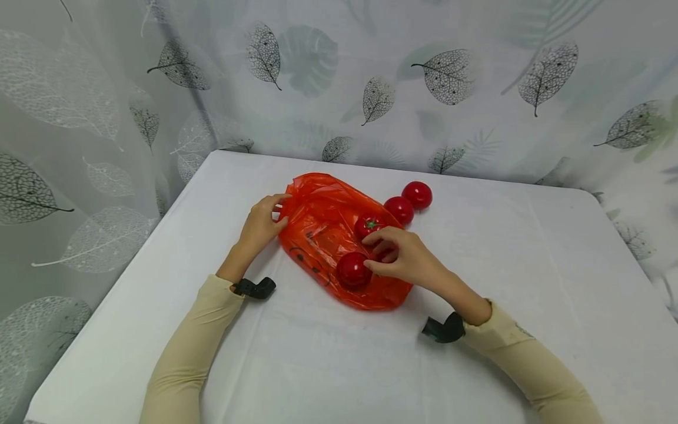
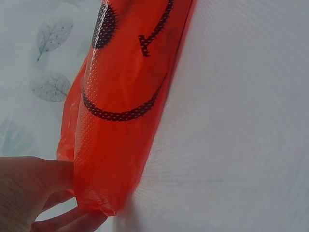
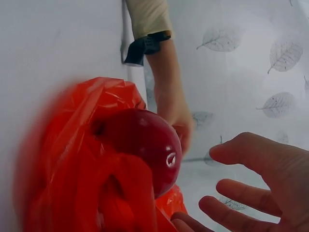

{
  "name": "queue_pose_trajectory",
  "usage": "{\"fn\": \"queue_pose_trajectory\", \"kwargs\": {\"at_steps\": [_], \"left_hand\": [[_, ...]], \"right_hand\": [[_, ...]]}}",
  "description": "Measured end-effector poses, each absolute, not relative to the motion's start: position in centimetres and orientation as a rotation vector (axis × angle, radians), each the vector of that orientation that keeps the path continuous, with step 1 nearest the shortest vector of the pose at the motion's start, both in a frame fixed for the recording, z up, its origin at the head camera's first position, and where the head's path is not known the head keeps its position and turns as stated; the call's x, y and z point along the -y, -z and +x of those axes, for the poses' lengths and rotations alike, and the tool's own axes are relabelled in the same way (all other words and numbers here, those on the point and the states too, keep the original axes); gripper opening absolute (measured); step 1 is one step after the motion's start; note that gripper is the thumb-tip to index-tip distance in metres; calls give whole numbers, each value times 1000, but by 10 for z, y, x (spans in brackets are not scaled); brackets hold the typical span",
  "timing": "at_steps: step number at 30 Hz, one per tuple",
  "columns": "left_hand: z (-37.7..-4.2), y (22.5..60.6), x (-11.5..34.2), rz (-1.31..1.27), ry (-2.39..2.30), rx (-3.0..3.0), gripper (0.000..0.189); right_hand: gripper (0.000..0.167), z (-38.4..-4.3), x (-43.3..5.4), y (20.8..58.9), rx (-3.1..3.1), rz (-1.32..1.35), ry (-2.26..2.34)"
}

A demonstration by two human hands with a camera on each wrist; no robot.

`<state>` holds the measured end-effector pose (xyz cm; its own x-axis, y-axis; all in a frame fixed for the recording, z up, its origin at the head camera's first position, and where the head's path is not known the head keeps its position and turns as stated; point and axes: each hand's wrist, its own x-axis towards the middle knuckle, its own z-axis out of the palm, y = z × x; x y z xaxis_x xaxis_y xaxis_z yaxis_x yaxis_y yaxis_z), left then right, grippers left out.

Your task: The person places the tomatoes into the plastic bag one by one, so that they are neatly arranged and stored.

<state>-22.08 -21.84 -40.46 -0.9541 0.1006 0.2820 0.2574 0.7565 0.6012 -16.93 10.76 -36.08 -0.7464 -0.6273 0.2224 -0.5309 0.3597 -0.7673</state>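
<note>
A red plastic bag [image 1: 318, 218] with black printed marks lies on the table, its printed curve and dots filling much of the left wrist view. My left hand [image 1: 261, 224] grips the bag's left end, thumb on one side and fingers on the other. One glossy red tomato [image 1: 353, 270] sits at the bag's right part, with red film around it in the right wrist view. Beside that tomato, my right hand [image 1: 399, 256] has its fingers spread and holds nothing; a gap shows in the right wrist view. Another tomato with a green stem star [image 1: 368, 226] is just beyond the right fingers.
Two more red tomatoes, a nearer one [image 1: 399, 210] and a farther one [image 1: 416, 195], stand close together past the bag's right edge. A white cloth covers the table [image 1: 328, 359]. Behind it hangs a leaf-patterned curtain [image 1: 339, 76].
</note>
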Motion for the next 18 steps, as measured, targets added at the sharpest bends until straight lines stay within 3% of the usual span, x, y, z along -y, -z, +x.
{"fn": "queue_pose_trajectory", "kwargs": {"at_steps": [18], "left_hand": [[-221,406,218,-292,996,2716,46]], "right_hand": [[41,-203,-126,371,-2566,-897,1599]]}}
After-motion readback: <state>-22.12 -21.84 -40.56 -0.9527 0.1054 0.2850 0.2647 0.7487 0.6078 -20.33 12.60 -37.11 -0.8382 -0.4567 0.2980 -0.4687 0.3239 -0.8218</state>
